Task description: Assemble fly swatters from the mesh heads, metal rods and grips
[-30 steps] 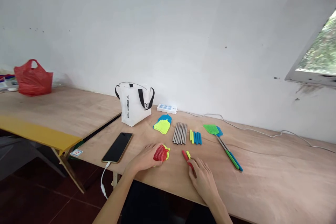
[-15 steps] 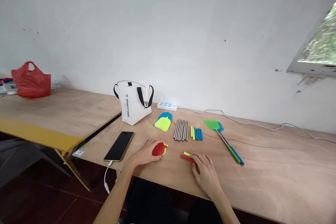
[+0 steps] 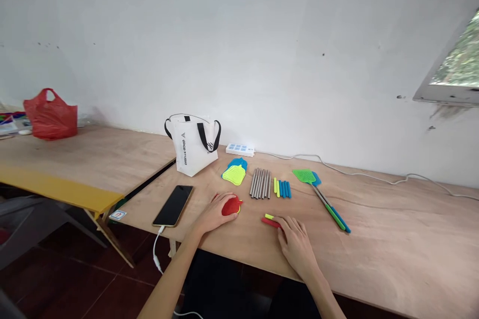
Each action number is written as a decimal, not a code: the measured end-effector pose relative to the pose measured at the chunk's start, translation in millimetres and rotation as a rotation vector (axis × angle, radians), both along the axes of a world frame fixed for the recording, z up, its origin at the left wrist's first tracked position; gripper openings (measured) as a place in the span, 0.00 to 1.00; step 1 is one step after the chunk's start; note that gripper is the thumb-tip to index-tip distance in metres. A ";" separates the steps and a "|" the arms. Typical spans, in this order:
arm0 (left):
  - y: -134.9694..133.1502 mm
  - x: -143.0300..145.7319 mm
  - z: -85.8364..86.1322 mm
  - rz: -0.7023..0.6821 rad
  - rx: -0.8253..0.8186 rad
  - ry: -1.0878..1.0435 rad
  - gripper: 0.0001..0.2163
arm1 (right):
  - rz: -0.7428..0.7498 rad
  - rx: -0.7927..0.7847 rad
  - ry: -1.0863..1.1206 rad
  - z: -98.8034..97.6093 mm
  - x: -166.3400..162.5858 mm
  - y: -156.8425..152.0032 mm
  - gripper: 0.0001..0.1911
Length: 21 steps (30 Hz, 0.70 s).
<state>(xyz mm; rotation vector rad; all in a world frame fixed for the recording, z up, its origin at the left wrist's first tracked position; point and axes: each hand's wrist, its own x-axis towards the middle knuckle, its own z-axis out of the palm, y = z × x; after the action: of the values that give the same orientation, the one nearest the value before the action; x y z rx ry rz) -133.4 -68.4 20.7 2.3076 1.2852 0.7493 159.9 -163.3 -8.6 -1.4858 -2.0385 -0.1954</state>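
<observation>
My left hand (image 3: 214, 213) lies on the table, closed with thumb and fingers round a red fly swatter head (image 3: 231, 205). A yellow edge of another head shows beneath it. Under the curled fingers of my right hand (image 3: 294, 240) are a red handle grip (image 3: 270, 222) and a yellow handle grip (image 3: 269, 216), side by side; their right ends are hidden. Yellow and blue swatter heads (image 3: 234, 174) lie stacked farther back. Beside them come a row of metal rods (image 3: 261, 183), then short yellow grips (image 3: 276, 187) and blue grips (image 3: 285, 189).
Green and blue fly swatters (image 3: 325, 199) lie at the right. A phone (image 3: 173, 205) with a white cable is at left, near the table's front edge. Behind stand a white bag (image 3: 194, 154) and a power strip (image 3: 240, 149). A red plastic bag (image 3: 51, 117) sits on another table.
The red swatter head now covers more of the yellow one under my left hand. My right hand stays on the grips. The whole view has shifted slightly.
</observation>
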 end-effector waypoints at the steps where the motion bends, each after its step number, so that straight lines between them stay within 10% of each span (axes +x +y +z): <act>1: 0.1 0.3 -0.6 0.006 0.008 -0.005 0.24 | -0.009 0.003 -0.007 -0.4 0.0 0.1 0.21; 21: 0.8 -22.9 14.8 0.017 -0.015 0.110 0.23 | -0.191 0.030 -0.007 -9.4 25.6 5.5 0.16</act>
<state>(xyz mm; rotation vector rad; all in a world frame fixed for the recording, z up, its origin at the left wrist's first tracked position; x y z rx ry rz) -156.3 -67.6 35.5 2.3575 1.3541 0.6231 185.5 -157.8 -18.0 -1.6625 -1.8897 -0.3068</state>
